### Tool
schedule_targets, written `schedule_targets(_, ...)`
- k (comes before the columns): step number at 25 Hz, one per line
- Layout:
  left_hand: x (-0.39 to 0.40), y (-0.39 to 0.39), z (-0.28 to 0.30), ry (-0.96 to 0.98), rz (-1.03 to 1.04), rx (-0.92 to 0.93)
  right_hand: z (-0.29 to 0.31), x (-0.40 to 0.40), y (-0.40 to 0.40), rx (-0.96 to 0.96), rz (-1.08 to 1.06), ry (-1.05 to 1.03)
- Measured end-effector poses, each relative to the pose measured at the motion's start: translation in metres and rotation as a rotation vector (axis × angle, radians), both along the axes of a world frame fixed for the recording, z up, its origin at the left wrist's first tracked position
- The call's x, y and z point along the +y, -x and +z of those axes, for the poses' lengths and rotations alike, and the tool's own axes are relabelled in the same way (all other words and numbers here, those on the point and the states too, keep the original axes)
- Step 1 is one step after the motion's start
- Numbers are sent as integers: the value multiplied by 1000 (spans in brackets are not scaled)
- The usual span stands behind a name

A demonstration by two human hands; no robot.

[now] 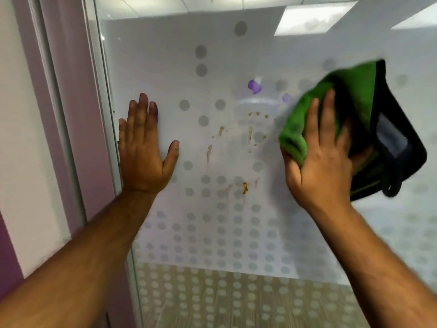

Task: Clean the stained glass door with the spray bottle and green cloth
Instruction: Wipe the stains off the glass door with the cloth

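Currently mid-wipe: right hand [319,157] presses the green cloth [331,110] flat on the glass door [165,67], right of the stain cluster, fingers spread over the bunched fabric and thumb tucked under its lower edge, so pinning it rather than fisting it. Cloth is motion-blurred. Left hand [144,147] is flat on the glass near the door frame [99,91] at left, fingers together, thumb out, holding nothing; looks like a brace. Brown stains [244,188] sit between the two hands: drips and spots in the middle, one darker blob lower down, all apart from the cloth for now. Spray bottle isn't held by either hand; a blurry purple shape [254,86] shows behind or reflected in the glass, can't tell what it is. Can't tell if the glass is wet either. To do the step well, I'd sweep the cloth left across the whole cluster with even palm pressure, overlapping passes top to bottom, and finish on the dark blob with a clean fold. Keep the bracing hand off the wiped zone to avoid prints. Dark object [397,143] at right sits behind the cloth; ignore it.
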State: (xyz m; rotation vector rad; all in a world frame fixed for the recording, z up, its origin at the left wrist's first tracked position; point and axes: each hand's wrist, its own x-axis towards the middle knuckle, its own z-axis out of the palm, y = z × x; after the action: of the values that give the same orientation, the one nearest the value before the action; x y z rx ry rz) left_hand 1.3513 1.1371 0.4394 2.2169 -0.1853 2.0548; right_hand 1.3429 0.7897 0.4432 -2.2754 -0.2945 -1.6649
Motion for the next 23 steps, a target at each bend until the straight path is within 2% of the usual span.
schedule_targets(4,-2,1,-1,-3,-26,-13,74,52,-8,-65,-27,38)
schedule_targets(6,-1,1,-2,-19,-44,-19,71,78,-7,-91,-31,138)
schedule_targets(9,0,2,-7,-38,-80,-9,8,111,0,-89,57,342)
schedule_targets(12,2,2,-10,-39,-106,-25,-81,118,11,123,327,443)
schedule_targets(15,4,1,-10,-32,-105,-21,-189,109,31,315,287,576)
schedule_targets(17,0,3,-21,-41,-92,5,-240,98,37,418,281,652)
schedule_targets(19,-5,6,-41,-66,-92,53,-236,69,34,435,115,746)
schedule_targets(21,-8,6,-61,-95,-79,91,-205,35,32,451,127,797)
schedule_targets(23,-7,4,-73,-115,-67,102,-158,6,27,331,216,747)
